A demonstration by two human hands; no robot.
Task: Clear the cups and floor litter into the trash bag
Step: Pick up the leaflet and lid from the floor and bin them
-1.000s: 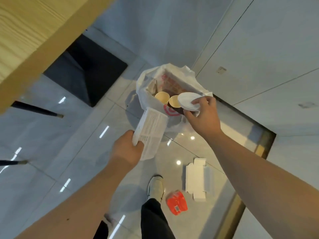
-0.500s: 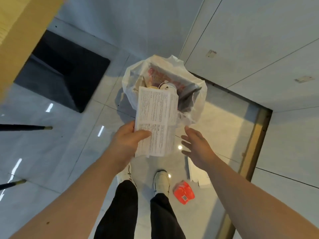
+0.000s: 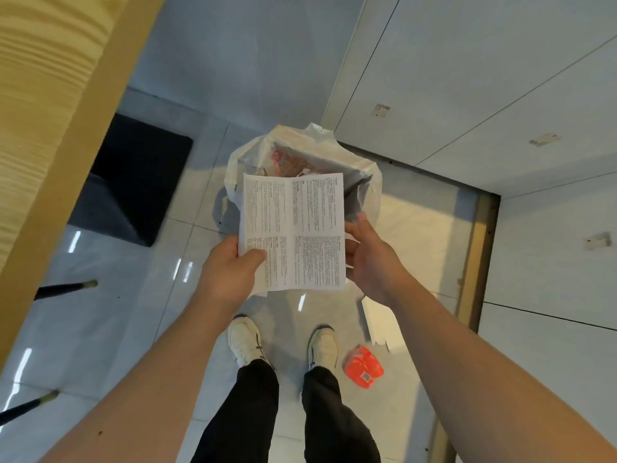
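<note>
1. The leaflet [image 3: 293, 232] is spread flat above the open bag [image 3: 370, 182].
2. The left hand [image 3: 230, 272] pinches its lower corner; the right hand [image 3: 370, 259] touches its edge, fingers loosely spread.
3. Crumple it first, then release it well inside the bag's mouth.
4. The red packet [image 3: 364, 367] and white box [image 3: 380, 325] remain on the floor.

Both bare arms reach forward over the white trash bag [image 3: 369, 185], the left hand [image 3: 230, 272] pinching the printed paper sheet [image 3: 293, 232] with its thumb on top, the right hand [image 3: 374, 259] touching the sheet's other edge, fingers curled.
</note>
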